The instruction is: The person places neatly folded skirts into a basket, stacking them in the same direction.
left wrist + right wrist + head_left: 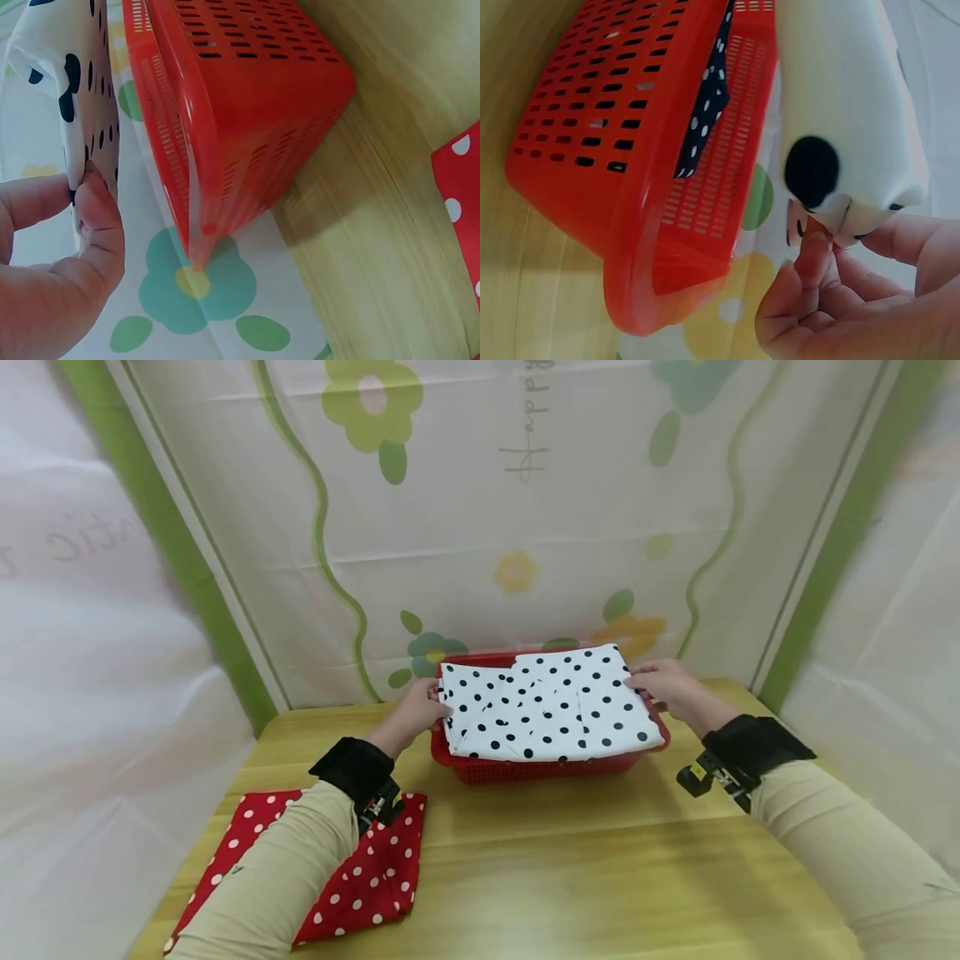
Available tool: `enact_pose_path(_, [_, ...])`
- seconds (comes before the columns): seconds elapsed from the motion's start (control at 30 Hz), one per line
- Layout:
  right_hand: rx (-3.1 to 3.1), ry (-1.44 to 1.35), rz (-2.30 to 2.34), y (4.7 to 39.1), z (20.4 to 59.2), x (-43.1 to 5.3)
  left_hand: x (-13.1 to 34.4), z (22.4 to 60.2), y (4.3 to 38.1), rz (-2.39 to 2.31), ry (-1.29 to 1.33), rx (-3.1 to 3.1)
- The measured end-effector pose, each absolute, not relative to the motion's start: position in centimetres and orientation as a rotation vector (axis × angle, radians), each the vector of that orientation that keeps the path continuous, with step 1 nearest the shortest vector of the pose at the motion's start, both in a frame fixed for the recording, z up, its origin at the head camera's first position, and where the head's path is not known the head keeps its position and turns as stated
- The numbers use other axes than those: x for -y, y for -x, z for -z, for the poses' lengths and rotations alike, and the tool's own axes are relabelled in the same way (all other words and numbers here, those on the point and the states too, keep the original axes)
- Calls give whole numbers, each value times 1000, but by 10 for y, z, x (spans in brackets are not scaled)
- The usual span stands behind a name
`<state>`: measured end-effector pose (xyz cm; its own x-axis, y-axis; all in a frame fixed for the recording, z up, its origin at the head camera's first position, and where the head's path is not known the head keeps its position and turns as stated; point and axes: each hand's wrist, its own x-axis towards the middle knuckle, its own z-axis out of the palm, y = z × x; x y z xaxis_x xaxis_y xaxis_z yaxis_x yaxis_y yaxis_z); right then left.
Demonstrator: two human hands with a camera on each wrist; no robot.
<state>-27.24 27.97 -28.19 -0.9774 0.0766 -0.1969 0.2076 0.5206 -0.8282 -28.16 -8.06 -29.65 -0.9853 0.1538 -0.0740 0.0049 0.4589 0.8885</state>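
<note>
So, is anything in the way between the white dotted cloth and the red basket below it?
Nothing visible stands between them: the left hand and right hand hold the white dotted cloth over the red basket, with a gap showing in both wrist views. Inside the basket, though, lies a dark cloth with white dots.

Your left hand (64, 274), at the lower left of the frame, pinches the edge of a white cloth (96, 112) with black dots, which runs up to the upper left corner. Right of it you see a red basket (259, 97) with slotted sides across the upper middle, a strip of printed sheet (191, 341) showing between them. A blue-green flower (161, 281) and green leaves mark the sheet at the lower middle. Your wooden table (375, 225) fills the right, where a red cloth (466, 195) with white dots enters at the edge.
</note>
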Motion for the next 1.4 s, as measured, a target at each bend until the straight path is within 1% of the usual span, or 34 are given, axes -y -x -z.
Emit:
enact_pose_path(0.23, [-2631, -269, 1486, 281, 286, -276, 77, 299, 289, -1605, -118, -2581])
enact_pose_path(0.47, [-2590, -320, 1539, 283, 287, -275, 76, 304, 293, -1627, -149, -2596])
enact_pose_path(0.67, [-2561, -358, 1637, 287, 296, -272, 71, 313, 298, -1579, -171, -2712])
enact_pose_path(0.93, [-2640, -336, 1596, 297, 309, -263, 56, 331, 296, -1328, -278, -2910])
enact_pose_path(1.13, [-2716, -306, 1471, 294, 317, -259, 53, 337, 292, -1096, -358, -3055])
enact_pose_path(1.3, [-2800, -263, 1396, 289, 321, -260, 61, 340, 288, -1120, -457, -3091])
enact_pose_path(1.4, [-2887, -159, 1378, 288, 319, -259, 67, 333, 288, -1158, -453, -3092])
